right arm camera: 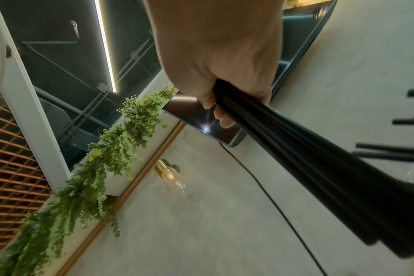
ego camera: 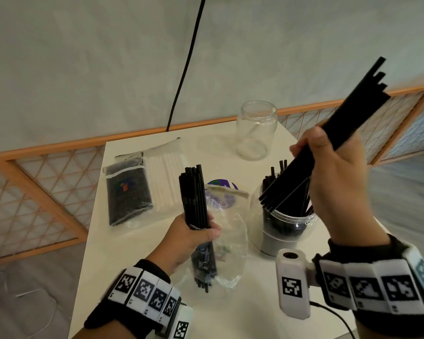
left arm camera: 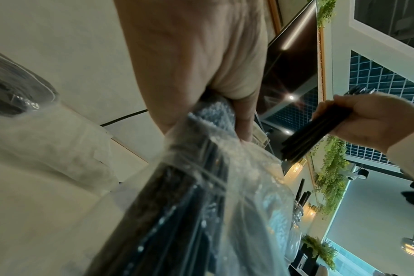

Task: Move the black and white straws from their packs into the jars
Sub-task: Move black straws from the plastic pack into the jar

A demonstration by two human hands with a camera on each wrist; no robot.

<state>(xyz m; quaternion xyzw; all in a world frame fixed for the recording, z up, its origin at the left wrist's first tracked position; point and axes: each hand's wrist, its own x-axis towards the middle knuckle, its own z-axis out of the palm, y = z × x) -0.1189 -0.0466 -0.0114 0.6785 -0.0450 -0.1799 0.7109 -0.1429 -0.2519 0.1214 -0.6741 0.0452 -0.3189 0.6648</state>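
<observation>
My left hand (ego camera: 196,237) grips an open clear pack of black straws (ego camera: 195,199) upright over the white table (ego camera: 137,260); the plastic (left arm camera: 225,186) hangs below my fingers. My right hand (ego camera: 335,172) grips a tilted bundle of black straws (ego camera: 353,118), its lower ends just above the near clear jar (ego camera: 287,228), which holds several black straws. In the right wrist view the bundle (right arm camera: 307,158) runs out from my curled fingers. An empty clear jar (ego camera: 256,129) stands at the back of the table.
A sealed pack of black straws (ego camera: 127,194) and a pack of white straws (ego camera: 165,182) lie at the table's left. A purple lid (ego camera: 220,189) lies behind the held pack. A wooden lattice rail (ego camera: 42,182) borders the table. A black cable (ego camera: 184,64) hangs down the wall.
</observation>
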